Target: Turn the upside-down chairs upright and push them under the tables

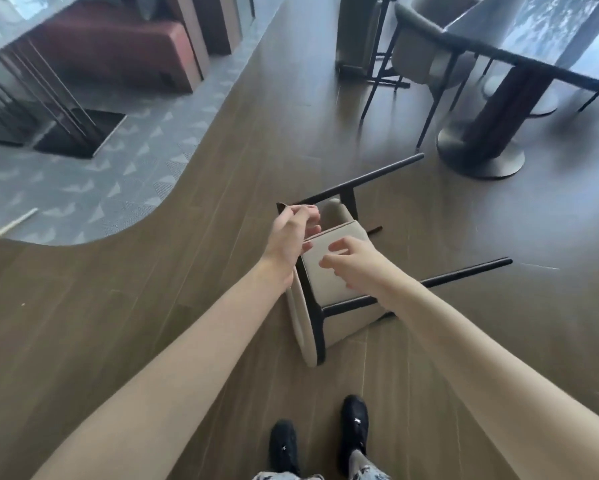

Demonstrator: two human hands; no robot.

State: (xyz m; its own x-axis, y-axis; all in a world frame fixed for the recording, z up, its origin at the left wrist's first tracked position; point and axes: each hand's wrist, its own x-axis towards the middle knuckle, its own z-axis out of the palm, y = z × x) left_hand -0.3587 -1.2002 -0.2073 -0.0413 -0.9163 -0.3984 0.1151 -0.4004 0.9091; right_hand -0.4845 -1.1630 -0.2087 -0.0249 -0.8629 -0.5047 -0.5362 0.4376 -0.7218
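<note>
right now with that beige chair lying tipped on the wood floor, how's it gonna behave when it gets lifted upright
The chair probably lifts as one stiff piece: a dark rigid frame runs under its padded seat. Its long thin legs stick out sideways, so it may swing or pivot on its curved backrest. The left hand grips a frame bar; the right hand hovers open, so two-handed control seems wise.

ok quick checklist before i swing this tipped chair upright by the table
1. Left hand grip on the black frame of the chair: ok, fingers curl around a leg end.
2. Right hand grip: not ok, fingers only hover over the seat underside.
3. Chair upright: not ok, it lies tipped, legs pointing right.
4. Floor space to swing it: ok, bare wood around it.
5. Feet clear of the chair: ok.
6. Room under the round table: cannot tell.
</note>
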